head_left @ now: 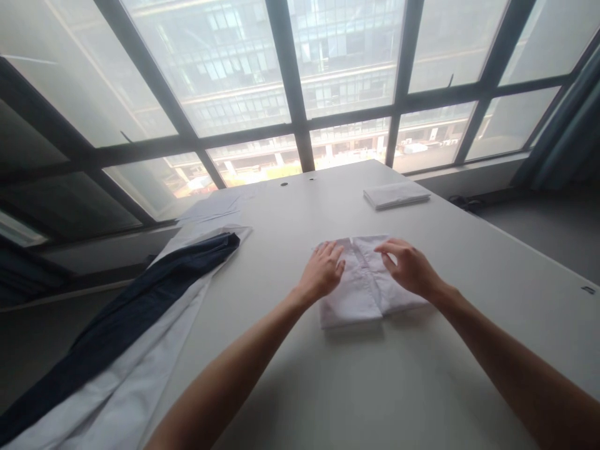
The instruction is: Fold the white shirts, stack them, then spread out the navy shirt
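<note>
A white garment, probably a shirt (354, 294), lies folded on the white table (290, 362), its two sides meeting at a seam down the middle. Flat on its left part rests my left hand (324, 270), fingers stretched out. Over the right part is my right hand (407, 265), thumb and fingers apart and curved, with nothing visible between them. Whether the right fingertips touch the cloth I cannot tell.
Another folded white cloth (396, 194) lies farther back on the right. Along the table's left edge hang a dark blue garment (154, 300) and white cloth (126, 387). Large windows (347, 56) stand behind the table, and a curtain (557, 131) hangs at the right.
</note>
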`<state>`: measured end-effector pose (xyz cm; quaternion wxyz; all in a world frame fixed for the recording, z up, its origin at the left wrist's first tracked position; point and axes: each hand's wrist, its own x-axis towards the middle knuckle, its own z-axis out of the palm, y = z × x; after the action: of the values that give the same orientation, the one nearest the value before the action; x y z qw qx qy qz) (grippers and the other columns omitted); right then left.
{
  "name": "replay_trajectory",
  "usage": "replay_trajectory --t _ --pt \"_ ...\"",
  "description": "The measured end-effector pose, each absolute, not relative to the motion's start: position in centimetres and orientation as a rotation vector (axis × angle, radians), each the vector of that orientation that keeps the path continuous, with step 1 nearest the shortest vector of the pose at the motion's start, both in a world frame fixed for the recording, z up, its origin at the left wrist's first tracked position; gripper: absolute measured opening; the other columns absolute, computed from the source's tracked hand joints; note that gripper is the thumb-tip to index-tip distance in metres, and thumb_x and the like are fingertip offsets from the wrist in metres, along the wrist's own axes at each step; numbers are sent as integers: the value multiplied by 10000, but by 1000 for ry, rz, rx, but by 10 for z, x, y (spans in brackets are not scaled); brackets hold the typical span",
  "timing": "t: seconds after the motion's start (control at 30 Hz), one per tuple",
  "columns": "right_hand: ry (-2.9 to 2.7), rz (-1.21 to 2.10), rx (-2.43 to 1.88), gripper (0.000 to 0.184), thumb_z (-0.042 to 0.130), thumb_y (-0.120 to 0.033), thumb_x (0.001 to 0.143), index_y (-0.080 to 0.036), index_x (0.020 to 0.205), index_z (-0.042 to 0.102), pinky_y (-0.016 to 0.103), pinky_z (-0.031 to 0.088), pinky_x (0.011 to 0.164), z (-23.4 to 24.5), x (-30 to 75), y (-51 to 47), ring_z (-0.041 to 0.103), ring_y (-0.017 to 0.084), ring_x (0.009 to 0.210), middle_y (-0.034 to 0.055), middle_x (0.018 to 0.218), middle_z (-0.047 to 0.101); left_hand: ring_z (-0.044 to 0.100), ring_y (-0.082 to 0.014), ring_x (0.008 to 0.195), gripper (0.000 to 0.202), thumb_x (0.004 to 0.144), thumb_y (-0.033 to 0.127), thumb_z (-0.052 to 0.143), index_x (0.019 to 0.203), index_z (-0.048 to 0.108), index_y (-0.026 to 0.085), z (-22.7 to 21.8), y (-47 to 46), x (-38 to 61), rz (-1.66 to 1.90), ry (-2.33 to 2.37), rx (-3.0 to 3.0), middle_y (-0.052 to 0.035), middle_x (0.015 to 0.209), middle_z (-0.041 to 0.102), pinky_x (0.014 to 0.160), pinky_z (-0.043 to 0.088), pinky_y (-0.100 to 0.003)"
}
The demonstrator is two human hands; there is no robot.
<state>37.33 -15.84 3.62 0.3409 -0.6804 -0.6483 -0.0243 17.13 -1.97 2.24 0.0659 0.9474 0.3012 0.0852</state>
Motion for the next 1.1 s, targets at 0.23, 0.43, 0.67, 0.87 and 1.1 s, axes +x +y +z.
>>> replay_trajectory --t 0.23,0.43,0.67,0.87,1.1 --pt "-1594 -74 -2004 481 396 -321 1011 -124 1405 591 441 364 1163 -22 398 -134 501 287 1364 166 1454 576 154 -382 1551 691 1015 646 287 1585 367 265 -10 3 218 180 1123 2839 -116 1664 293 1233 141 -584" --pt "-1778 63 -2300 610 330 -532 1042 -276 1594 359 580 221 1209 -26 381 -134 212 354 1546 134 1672 275 140 -412 1547 741 988 703 261 1599 339 289 -7 1 216 166 1079 2835 -100 1673 278 1220 152 -618" --pt "-1824 94 -2349 594 276 -530 1054 -305 1600 338 590 183 1213 -19 380 -133 168 335 1559 114 1690 226 148 -350 1557 640 1033 452 295 1597 327 151 -1 -16 214 219 982 2918 -108 1676 263 1242 135 -588" --pt "-1776 90 -2307 580 328 -513 1048 -282 1575 395 603 181 1211 -20 379 -135 193 334 1553 124 1675 269 79 -341 1570 694 1031 502 271 1621 260 136 -21 -23 216 114 962 2930 -114 1697 174 1244 100 -595" --pt "-1578 -112 -2149 487 308 -295 1044 -190 1458 541 476 260 1217 -4 366 -110 319 245 1508 122 1593 438 103 -329 1569 686 1029 506 282 1619 276 155 -22 -24 216 153 988 2925 -113 1693 196 1249 95 -580"
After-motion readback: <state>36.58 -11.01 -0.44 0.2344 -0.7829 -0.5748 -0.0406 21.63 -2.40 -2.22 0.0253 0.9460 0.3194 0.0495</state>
